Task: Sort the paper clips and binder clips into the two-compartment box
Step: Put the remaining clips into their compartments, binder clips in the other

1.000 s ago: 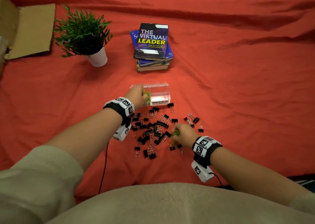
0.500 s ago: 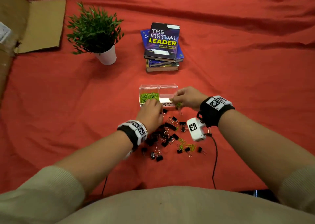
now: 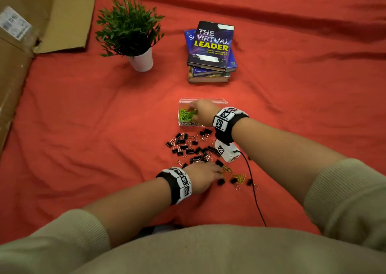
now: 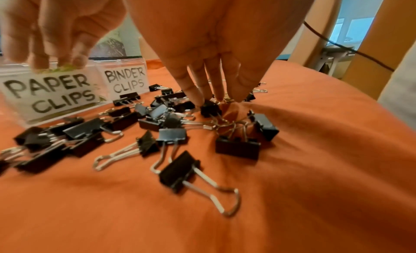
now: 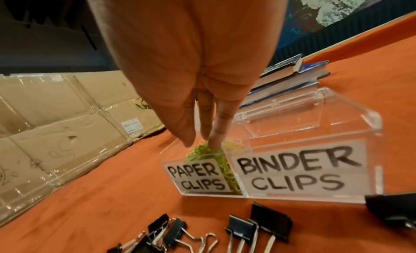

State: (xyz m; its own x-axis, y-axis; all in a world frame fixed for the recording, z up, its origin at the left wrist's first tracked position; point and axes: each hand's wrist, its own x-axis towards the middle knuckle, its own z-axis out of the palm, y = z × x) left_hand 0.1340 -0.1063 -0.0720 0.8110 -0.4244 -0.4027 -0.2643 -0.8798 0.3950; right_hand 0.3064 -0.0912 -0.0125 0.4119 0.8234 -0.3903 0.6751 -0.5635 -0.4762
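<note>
A clear two-compartment box [image 3: 221,102] [image 5: 292,168] [image 4: 126,79] stands open on the red cloth, labelled PAPER CLIPS on the left and BINDER CLIPS on the right. Green paper clips [image 3: 184,115] [image 5: 227,175] lie in its left compartment. My right hand [image 3: 193,110] [image 5: 200,143] [image 4: 56,63] reaches down into that compartment, its bunched fingertips pinching green clips. Black binder clips [image 3: 188,148] [image 4: 180,169] [image 5: 270,221] are scattered in front of the box. My left hand [image 3: 215,172] [image 4: 216,96] points straight fingers down into the pile's near edge, beside loose yellow-green paper clips [image 3: 239,177].
A potted plant [image 3: 129,27] stands at the back left and a stack of books [image 3: 211,50] behind the box. Flattened cardboard [image 3: 41,23] lines the left side. A black cable [image 3: 252,190] trails from my right wrist across the cloth.
My right hand moved left from the box's front to over the paper clip compartment. My left hand drew back from the box to the pile's near edge.
</note>
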